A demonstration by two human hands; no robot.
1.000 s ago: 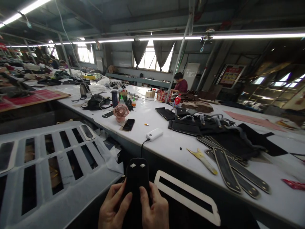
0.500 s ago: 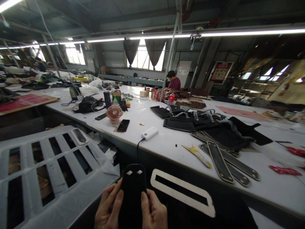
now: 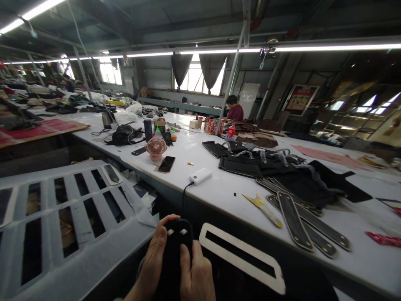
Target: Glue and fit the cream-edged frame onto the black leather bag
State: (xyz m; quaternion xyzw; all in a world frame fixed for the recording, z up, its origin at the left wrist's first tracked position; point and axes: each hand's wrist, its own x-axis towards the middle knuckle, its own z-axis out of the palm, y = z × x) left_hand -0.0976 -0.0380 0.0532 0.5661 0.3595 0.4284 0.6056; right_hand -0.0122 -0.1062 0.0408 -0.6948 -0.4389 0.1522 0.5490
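A black rounded piece (image 3: 175, 242) with two small pale diamond-shaped marks near its top stands between my hands at the bottom centre. My left hand (image 3: 153, 255) grips its left side, with a finger reaching over the top edge. On the right side, my right hand (image 3: 196, 267) holds it with thumb and fingers pressed together. A cable runs from just above the piece to a white power bank (image 3: 200, 176) on the table. Right of my hands lies a pale oblong frame (image 3: 241, 256) with a long slot, over dark material.
The white table (image 3: 216, 205) carries a pink fan (image 3: 156, 149), a phone (image 3: 167, 164), a yellow tool (image 3: 263, 209), black straps (image 3: 294, 219) and black bags (image 3: 244, 165). A slotted grey-white cover (image 3: 103, 251) is at left. A person (image 3: 234, 109) sits beyond the table.
My left hand has moved up the black piece, its finger now over the top. My right thumb has shifted inward and up. The view has turned slightly left.
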